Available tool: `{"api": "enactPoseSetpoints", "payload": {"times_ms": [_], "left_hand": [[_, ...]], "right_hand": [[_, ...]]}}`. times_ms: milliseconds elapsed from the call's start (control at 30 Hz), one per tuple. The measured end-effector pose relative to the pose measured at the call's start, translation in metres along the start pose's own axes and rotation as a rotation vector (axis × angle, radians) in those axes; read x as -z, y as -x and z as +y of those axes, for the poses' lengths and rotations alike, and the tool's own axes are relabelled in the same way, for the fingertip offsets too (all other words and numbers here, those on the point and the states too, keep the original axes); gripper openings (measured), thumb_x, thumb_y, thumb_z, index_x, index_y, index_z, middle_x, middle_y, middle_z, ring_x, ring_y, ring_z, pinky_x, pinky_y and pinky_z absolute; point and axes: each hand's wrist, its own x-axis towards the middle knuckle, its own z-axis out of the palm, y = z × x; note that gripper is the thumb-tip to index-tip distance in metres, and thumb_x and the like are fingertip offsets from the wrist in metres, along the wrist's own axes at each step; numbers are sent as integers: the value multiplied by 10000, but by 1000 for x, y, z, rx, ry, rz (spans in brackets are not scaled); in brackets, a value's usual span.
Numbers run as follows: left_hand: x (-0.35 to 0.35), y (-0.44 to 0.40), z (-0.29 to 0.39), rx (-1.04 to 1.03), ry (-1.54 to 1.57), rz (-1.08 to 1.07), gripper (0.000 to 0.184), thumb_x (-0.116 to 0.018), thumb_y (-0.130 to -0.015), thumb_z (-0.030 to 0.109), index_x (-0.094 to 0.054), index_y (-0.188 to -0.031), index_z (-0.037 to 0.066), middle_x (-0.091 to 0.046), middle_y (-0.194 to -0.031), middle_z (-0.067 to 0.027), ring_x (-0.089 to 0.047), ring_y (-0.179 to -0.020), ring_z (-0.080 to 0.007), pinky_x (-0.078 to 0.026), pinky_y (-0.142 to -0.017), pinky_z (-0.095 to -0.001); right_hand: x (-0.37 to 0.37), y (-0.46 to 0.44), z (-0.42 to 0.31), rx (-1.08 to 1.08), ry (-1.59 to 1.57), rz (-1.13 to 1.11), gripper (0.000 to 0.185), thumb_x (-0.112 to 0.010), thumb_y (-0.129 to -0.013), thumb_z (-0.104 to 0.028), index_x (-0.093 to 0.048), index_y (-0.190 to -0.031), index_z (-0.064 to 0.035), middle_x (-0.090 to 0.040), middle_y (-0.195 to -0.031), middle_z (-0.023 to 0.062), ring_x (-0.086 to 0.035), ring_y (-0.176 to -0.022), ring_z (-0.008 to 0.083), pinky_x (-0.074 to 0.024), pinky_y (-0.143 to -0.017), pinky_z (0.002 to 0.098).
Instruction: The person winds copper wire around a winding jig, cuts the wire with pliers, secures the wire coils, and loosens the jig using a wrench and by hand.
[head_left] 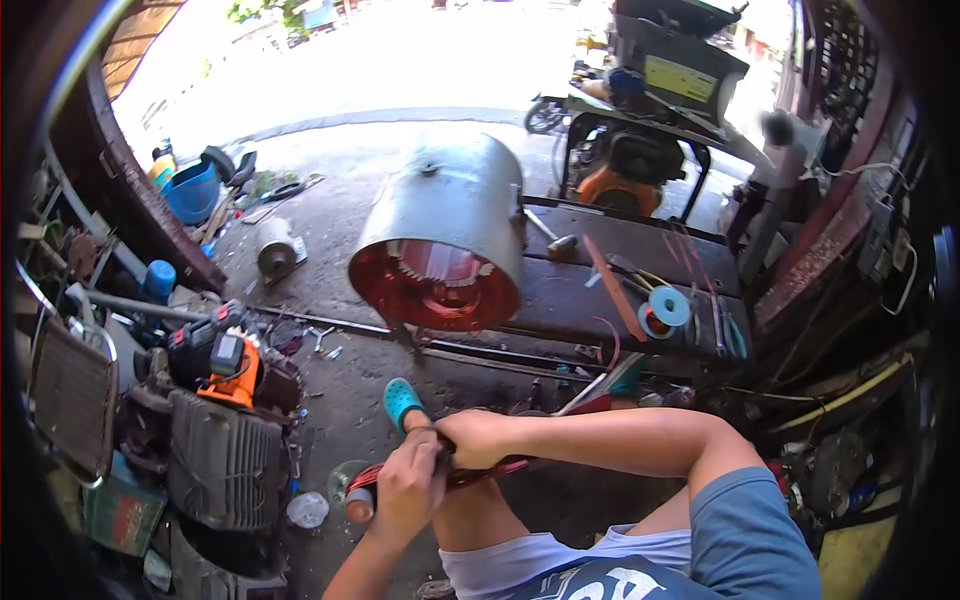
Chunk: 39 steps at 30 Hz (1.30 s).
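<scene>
My left hand (408,487) is closed around a bundle of red wire (364,478), above my lap. A rounded brown end (359,506), like that of a handle, sticks out beside the wire. My right hand (474,437) is closed right against the left one, over the same bundle; something dark lies between the hands, too blurred to name. More red wire shows below the right wrist. Ahead stands a large metal motor housing (450,190), lying on its side, with red windings (437,270) inside its open end.
On the dark bench (560,295) to the right lie a hammer (555,238), a red strip (613,288), a light blue spool (668,306) and several hand tools. An orange-and-black machine (232,370) and finned casing (225,460) crowd the left floor. A person (780,165) stands at the right.
</scene>
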Motion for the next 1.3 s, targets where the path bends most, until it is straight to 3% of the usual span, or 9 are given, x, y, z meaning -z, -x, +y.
{"api": "enactPoseSetpoints", "payload": {"times_ms": [233,367,567,767,867,1300], "left_hand": [[-8,8,-9,127,36,35,163,-708,-838,-47,-607,-961,-11,-650,-861,-182,-668,-764,-382,-527,-666,-446],[-9,10,-11,96,-2,57,160,-713,-834,-54,-611,-948,-7,-663,-864,-176,-676,-747,-371,-534,-653,-430],[-7,10,-12,125,0,35,147,-688,-853,-57,-639,-976,7,-677,-885,-168,-686,-776,-383,-546,-671,-453],[2,4,-3,119,-51,-12,147,-718,-845,24,-655,-977,7,-677,-955,-186,-692,-834,-388,-559,-713,-465],[8,4,-2,145,-71,-105,201,-739,-816,40,-654,-995,7,-671,-1015,-190,-690,-887,-390,-565,-747,-465],[4,13,-15,34,-162,-144,285,-714,-802,43,-651,-1075,-12,-674,-1095,-167,-670,-1011,-360,-551,-858,-444]], "right_hand": [[7,7,-12,-45,-12,25,328,-692,-804,-115,-660,-1103,18,-711,-1106,273,-669,-1084,447,-527,-907,492],[25,6,-10,-45,-82,-142,376,-727,-812,-249,-700,-1078,15,-735,-1031,241,-714,-1007,389,-541,-862,455],[19,10,-8,-36,-173,-40,302,-704,-782,-188,-690,-1005,15,-731,-1002,234,-711,-1005,383,-548,-838,454],[17,13,-7,24,-171,-34,329,-716,-820,-193,-650,-1060,21,-729,-1011,238,-709,-1007,392,-546,-835,453],[11,11,-1,72,-128,31,354,-719,-832,-238,-698,-1052,39,-734,-1009,243,-714,-988,384,-543,-849,458],[12,8,-1,47,-35,-40,396,-735,-865,-229,-682,-1142,49,-719,-1082,263,-688,-1059,414,-532,-913,462]]}}
